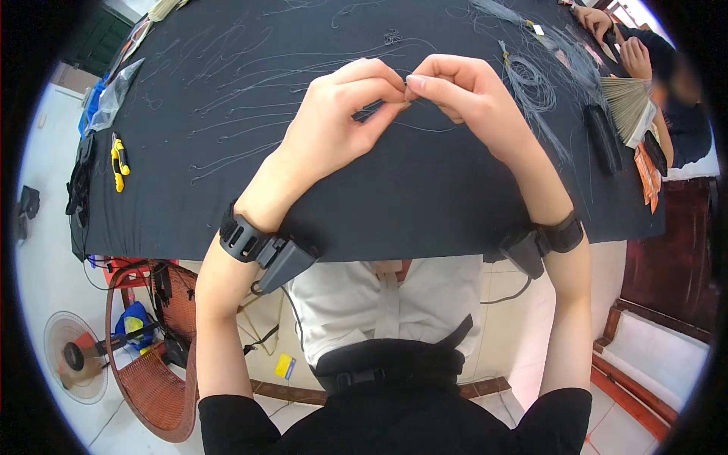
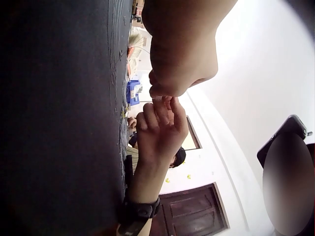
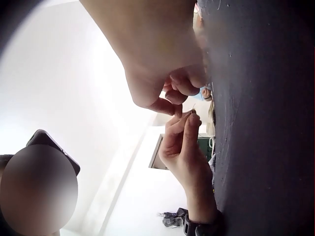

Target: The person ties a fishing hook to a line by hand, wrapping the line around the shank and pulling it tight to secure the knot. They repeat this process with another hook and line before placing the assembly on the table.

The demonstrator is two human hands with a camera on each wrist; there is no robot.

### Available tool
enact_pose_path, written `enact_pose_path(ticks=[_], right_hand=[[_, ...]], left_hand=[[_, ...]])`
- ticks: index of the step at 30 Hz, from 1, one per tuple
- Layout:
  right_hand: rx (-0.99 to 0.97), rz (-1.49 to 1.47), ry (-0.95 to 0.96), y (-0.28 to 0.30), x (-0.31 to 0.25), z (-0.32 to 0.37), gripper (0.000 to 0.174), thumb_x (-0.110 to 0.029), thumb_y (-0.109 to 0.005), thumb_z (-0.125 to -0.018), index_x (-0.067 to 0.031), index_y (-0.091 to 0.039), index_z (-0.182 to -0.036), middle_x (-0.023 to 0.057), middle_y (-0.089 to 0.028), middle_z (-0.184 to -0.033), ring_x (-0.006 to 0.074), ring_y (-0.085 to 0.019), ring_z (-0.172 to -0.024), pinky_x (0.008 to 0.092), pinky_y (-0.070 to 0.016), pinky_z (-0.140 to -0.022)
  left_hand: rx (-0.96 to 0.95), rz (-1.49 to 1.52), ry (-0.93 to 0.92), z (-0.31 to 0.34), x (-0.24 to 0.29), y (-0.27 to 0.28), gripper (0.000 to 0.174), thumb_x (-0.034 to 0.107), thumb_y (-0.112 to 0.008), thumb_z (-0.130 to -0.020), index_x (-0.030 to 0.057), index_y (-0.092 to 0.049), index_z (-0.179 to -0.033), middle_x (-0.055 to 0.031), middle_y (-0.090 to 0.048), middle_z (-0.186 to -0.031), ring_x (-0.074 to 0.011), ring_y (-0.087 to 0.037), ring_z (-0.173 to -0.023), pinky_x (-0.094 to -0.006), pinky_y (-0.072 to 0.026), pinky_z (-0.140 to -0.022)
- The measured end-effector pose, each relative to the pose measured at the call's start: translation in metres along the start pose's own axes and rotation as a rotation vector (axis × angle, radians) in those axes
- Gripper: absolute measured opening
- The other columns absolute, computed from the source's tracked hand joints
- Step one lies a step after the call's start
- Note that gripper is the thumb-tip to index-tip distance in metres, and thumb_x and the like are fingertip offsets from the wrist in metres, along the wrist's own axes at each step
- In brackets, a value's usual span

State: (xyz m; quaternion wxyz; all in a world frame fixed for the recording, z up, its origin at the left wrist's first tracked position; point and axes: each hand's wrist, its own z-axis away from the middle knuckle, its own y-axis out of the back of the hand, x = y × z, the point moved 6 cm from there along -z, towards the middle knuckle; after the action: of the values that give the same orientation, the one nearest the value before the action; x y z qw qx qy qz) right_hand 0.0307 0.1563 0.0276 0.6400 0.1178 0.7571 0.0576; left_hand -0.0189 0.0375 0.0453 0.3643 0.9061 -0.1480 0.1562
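My left hand (image 1: pixel 334 110) and right hand (image 1: pixel 478 95) meet at their fingertips above the black-covered table. Each pinches between thumb and forefinger at a thin strand that looks like fishing line. A tiny end (image 3: pixel 194 106) of it sticks up from the left fingertips in the right wrist view; fingers hide the rest. In the left wrist view a fine curved strand (image 2: pixel 141 48) shows beside the near hand. Below and left of the hands, several thin lines (image 1: pixel 246 119) lie spread on the cloth, with small hook-like ends toward the left.
A coil of line (image 1: pixel 528 80) and a loose grey bundle (image 1: pixel 497 10) lie at the right. Yellow-handled pliers (image 1: pixel 119 161) rest near the left edge. At the far right are a black case (image 1: pixel 603 139), a fanned pale bundle (image 1: pixel 626 106) and another person's hands (image 1: pixel 635 58).
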Motion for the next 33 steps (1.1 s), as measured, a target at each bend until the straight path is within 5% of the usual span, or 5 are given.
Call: enact_pose_path(ticks=[4,7,10,25,33], right_hand=[[0.002,-0.072,-0.036,0.001,0.004,-0.001,0.021,-0.021,-0.055,-0.082,-0.0021,-0.064,-0.079,-0.0047,-0.051,-0.064,0.0022,-0.041,-0.057,0.0187,-0.0306,-0.048],[0.029,-0.089,-0.051,-0.001,0.006,0.0,0.021,-0.024,-0.054,-0.085,-0.0058,-0.059,-0.076,-0.01,-0.029,-0.051,0.0006,-0.02,-0.045,0.0205,-0.0127,-0.042],[-0.014,-0.136,-0.101,0.0,0.008,0.0,0.02,-0.024,-0.056,-0.082,-0.0058,-0.065,-0.08,-0.0073,-0.044,-0.058,0.0006,-0.035,-0.052,0.0176,-0.0247,-0.044],[-0.055,-0.071,-0.051,-0.003,0.001,0.001,0.021,-0.024,-0.057,-0.082,-0.0057,-0.066,-0.079,-0.0073,-0.044,-0.056,0.0011,-0.034,-0.05,0.0185,-0.0232,-0.044],[0.015,-0.208,-0.17,0.0,0.013,0.001,0.022,-0.025,-0.055,-0.082,-0.0054,-0.064,-0.078,-0.009,-0.033,-0.05,0.0012,-0.025,-0.044,0.0198,-0.0174,-0.04]], left_hand=[[-0.006,0.005,-0.005,0.001,0.0,0.0,0.01,-0.001,-0.066,-0.068,0.0009,-0.062,-0.076,-0.0066,-0.061,-0.08,-0.0178,-0.061,-0.071,-0.0253,-0.048,-0.063],[-0.007,0.006,0.0,0.001,0.0,0.0,0.009,-0.001,-0.066,-0.068,0.001,-0.062,-0.076,-0.0066,-0.061,-0.08,-0.0177,-0.061,-0.071,-0.025,-0.0479,-0.063],[-0.008,0.007,-0.007,0.0,0.001,0.0,0.009,0.0,-0.066,-0.068,0.0011,-0.062,-0.076,-0.0065,-0.062,-0.08,-0.0176,-0.061,-0.071,-0.0248,-0.0478,-0.063],[0.02,0.014,0.024,0.0,-0.002,0.001,0.006,0.001,-0.067,-0.068,0.0021,-0.061,-0.071,-0.0045,-0.061,-0.077,-0.0195,-0.061,-0.07,-0.026,-0.0485,-0.061],[0.008,0.032,0.009,0.001,-0.002,0.0,0.008,0.002,-0.068,-0.067,0.0029,-0.063,-0.073,-0.0043,-0.061,-0.078,-0.0198,-0.061,-0.071,-0.0266,-0.0481,-0.063]])
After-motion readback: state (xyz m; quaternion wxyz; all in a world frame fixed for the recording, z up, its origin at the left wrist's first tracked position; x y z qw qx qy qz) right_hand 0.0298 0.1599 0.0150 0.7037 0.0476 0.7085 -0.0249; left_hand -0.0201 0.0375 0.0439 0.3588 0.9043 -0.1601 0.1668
